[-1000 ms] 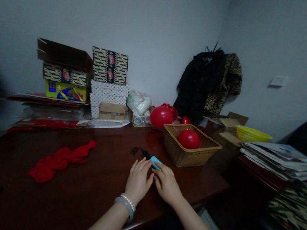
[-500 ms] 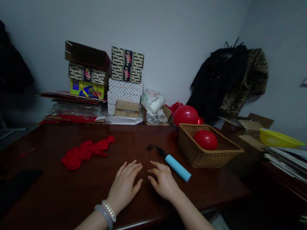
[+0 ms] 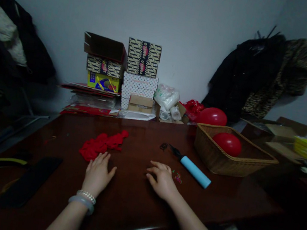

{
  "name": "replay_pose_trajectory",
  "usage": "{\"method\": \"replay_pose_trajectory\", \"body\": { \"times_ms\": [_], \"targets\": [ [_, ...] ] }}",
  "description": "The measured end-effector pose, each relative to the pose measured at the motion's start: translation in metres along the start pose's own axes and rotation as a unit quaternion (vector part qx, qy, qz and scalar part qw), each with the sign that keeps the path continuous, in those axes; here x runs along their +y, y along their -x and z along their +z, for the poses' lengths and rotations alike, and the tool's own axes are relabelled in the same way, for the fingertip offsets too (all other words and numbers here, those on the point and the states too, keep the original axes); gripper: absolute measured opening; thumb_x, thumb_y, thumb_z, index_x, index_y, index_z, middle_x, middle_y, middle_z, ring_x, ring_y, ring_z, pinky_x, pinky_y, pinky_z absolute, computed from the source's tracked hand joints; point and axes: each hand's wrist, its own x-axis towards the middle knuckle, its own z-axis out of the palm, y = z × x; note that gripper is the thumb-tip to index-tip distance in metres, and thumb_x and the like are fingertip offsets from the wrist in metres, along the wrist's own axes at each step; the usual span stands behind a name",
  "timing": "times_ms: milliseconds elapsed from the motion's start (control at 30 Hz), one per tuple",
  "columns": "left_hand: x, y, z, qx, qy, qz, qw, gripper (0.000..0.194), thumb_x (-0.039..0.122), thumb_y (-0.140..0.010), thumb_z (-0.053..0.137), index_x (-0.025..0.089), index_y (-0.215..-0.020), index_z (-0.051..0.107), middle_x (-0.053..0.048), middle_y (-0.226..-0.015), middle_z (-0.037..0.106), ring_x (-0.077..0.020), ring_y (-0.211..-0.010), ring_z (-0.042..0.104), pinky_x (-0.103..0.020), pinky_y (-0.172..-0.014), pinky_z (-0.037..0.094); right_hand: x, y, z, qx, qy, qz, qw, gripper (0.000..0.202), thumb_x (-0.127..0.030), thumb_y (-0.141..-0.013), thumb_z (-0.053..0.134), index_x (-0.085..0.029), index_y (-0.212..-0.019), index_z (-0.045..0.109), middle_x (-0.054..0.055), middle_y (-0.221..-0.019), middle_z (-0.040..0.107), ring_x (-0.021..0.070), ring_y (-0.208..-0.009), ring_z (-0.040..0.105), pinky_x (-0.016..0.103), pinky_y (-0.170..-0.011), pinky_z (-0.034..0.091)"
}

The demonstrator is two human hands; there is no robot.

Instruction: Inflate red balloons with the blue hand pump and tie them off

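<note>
My left hand (image 3: 98, 174) is open, palm down over the dark table, with its fingertips at the near edge of a red pile (image 3: 101, 145) that looks like uninflated balloons. I cannot tell whether they touch it. My right hand (image 3: 163, 179) is open as well, fingers slightly bent, and holds nothing. Just right of it lie a few small coloured loops (image 3: 178, 178), like rubber bands. Beyond them a light blue balloon pump (image 3: 195, 172) with a black nozzle lies at a slant. By its nozzle is a small dark thing (image 3: 163, 146).
A wicker basket (image 3: 229, 169) at right holds a red inflated balloon (image 3: 227, 144); another red balloon (image 3: 213, 116) is behind it. Stacked boxes (image 3: 139, 85) line the wall. A dark flat slab (image 3: 29, 180) and a yellow-and-black object (image 3: 6, 161) lie at left.
My hands have moved apart; the left one went left to the red pile. The head view has shifted left, and the small coloured loops now show beside my right hand.
</note>
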Motion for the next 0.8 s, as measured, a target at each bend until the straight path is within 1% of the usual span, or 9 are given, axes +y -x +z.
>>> {"method": "replay_pose_trajectory", "body": {
  "times_ms": [100, 167, 267, 300, 400, 467, 567, 667, 800],
  "targets": [
    [-0.021, -0.012, -0.001, -0.008, -0.032, -0.068, 0.997, 0.051, 0.036, -0.086, 0.048, 0.01, -0.129, 0.054, -0.018, -0.145, 0.041, -0.0323, -0.135, 0.034, -0.052, -0.109, 0.025, 0.004, -0.007, 0.014, 0.004, -0.012, 0.0, 1.0, 0.018, -0.029, -0.087, 0.057, -0.026, -0.1, 0.07, 0.009, -0.127, 0.06, 0.0263, -0.117, 0.053, 0.049, -0.099, 0.032],
    [-0.033, -0.017, -0.001, -0.016, -0.036, -0.103, 0.994, 0.044, 0.038, -0.086, 0.047, 0.013, -0.119, 0.06, -0.018, -0.145, 0.041, -0.034, -0.134, 0.034, -0.054, -0.108, 0.026, 0.007, -0.009, 0.022, 0.003, -0.019, -0.003, 1.0, 0.019, -0.03, -0.088, 0.056, -0.026, -0.1, 0.07, 0.009, -0.126, 0.061, 0.0264, -0.117, 0.053, 0.049, -0.099, 0.032],
    [-0.047, -0.024, 0.004, -0.044, -0.026, -0.131, 0.99, 0.036, 0.041, -0.085, 0.047, 0.017, -0.104, 0.066, -0.017, -0.146, 0.038, -0.0344, -0.135, 0.032, -0.055, -0.107, 0.025, 0.01, -0.008, 0.031, -0.004, -0.026, -0.004, 1.0, 0.019, -0.029, -0.088, 0.056, -0.026, -0.1, 0.07, 0.009, -0.125, 0.062, 0.0257, -0.117, 0.053, 0.049, -0.1, 0.032],
    [-0.051, -0.025, 0.007, -0.056, -0.026, -0.136, 0.989, 0.037, 0.042, -0.085, 0.047, 0.018, -0.105, 0.066, -0.016, -0.148, 0.036, -0.0346, -0.136, 0.031, -0.056, -0.107, 0.024, 0.011, -0.007, 0.033, -0.007, -0.027, -0.004, 1.0, 0.018, -0.029, -0.088, 0.057, -0.026, -0.1, 0.07, 0.008, -0.124, 0.062, 0.0254, -0.117, 0.054, 0.049, -0.1, 0.032],
    [-0.061, -0.031, 0.015, -0.09, -0.038, -0.141, 0.985, 0.045, 0.042, -0.085, 0.046, 0.019, -0.121, 0.06, -0.014, -0.15, 0.033, -0.0352, -0.137, 0.03, -0.06, -0.107, 0.02, 0.014, -0.005, 0.037, -0.014, -0.029, -0.003, 0.999, 0.018, -0.03, -0.088, 0.057, -0.027, -0.099, 0.07, 0.008, -0.124, 0.062, 0.0253, -0.116, 0.055, 0.05, -0.101, 0.032],
    [-0.066, -0.033, 0.02, -0.111, -0.048, -0.14, 0.983, 0.05, 0.041, -0.086, 0.045, 0.018, -0.129, 0.055, -0.016, -0.147, 0.038, -0.035, -0.134, 0.034, -0.063, -0.106, 0.018, 0.015, -0.004, 0.039, -0.016, -0.029, -0.003, 0.999, 0.018, -0.031, -0.088, 0.057, -0.027, -0.1, 0.07, 0.008, -0.124, 0.062, 0.0256, -0.116, 0.054, 0.051, -0.102, 0.03],
    [-0.07, -0.034, 0.022, -0.128, -0.055, -0.13, 0.982, 0.05, 0.04, -0.085, 0.046, 0.016, -0.128, 0.056, -0.018, -0.139, 0.048, -0.0342, -0.127, 0.043, -0.063, -0.105, 0.019, 0.014, -0.003, 0.041, -0.019, -0.03, -0.005, 0.999, 0.018, -0.032, -0.088, 0.057, -0.028, -0.101, 0.07, 0.007, -0.124, 0.062, 0.0256, -0.116, 0.054, 0.052, -0.103, 0.029],
    [-0.073, -0.033, 0.018, -0.114, -0.072, -0.112, 0.985, 0.046, 0.039, -0.082, 0.051, 0.013, -0.119, 0.061, -0.019, -0.127, 0.057, -0.033, -0.116, 0.052, -0.054, -0.103, 0.028, 0.011, -0.002, 0.042, -0.022, -0.031, -0.005, 0.999, 0.018, -0.032, -0.089, 0.056, -0.029, -0.101, 0.069, 0.007, -0.124, 0.062, 0.0256, -0.116, 0.054, 0.053, -0.103, 0.028],
    [-0.075, -0.03, 0.007, -0.082, -0.073, -0.112, 0.988, 0.029, 0.033, -0.08, 0.052, 0.016, -0.098, 0.066, -0.015, -0.103, 0.066, -0.0312, -0.099, 0.06, -0.042, -0.089, 0.041, 0.009, -0.001, 0.042, -0.024, -0.036, -0.005, 0.999, 0.019, -0.034, -0.089, 0.055, -0.028, -0.1, 0.07, 0.008, -0.123, 0.063, 0.0263, -0.116, 0.055, 0.054, -0.103, 0.028]
  ]
}}
